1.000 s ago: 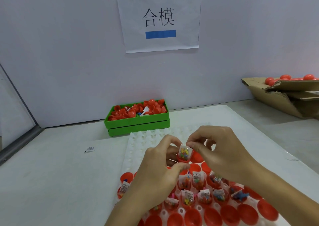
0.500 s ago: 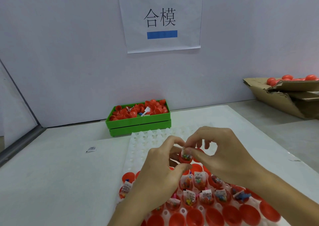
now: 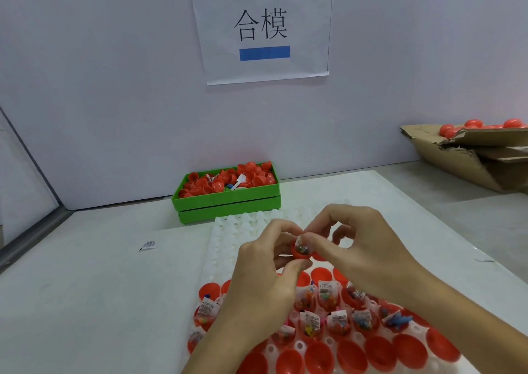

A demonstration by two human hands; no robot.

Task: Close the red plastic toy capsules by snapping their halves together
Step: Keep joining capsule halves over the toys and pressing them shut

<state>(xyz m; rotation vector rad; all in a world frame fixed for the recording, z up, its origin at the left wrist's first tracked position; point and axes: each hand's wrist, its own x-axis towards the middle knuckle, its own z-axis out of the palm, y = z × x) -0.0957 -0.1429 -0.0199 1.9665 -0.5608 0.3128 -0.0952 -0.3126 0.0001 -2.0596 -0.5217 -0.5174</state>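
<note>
My left hand (image 3: 265,282) holds a red capsule half (image 3: 300,253) between thumb and fingers, above the white tray (image 3: 228,231). A small clear packet of coloured toy bits (image 3: 301,245) sits in that half, and my right hand (image 3: 360,248) pinches the packet's top with fingertips. Below my hands, several open red halves with packets (image 3: 337,321) stand in the tray's pockets. Several empty red halves (image 3: 380,353) fill the tray's nearest row.
A green crate (image 3: 228,201) of loose red capsule halves stands by the back wall. A torn cardboard box (image 3: 468,156) with red capsules lies at the far right. One small packet (image 3: 148,245) lies on the table left of the tray.
The packet, which stood tall out of the red half, has been pushed down into it. Both hands stayed together over the tray.
</note>
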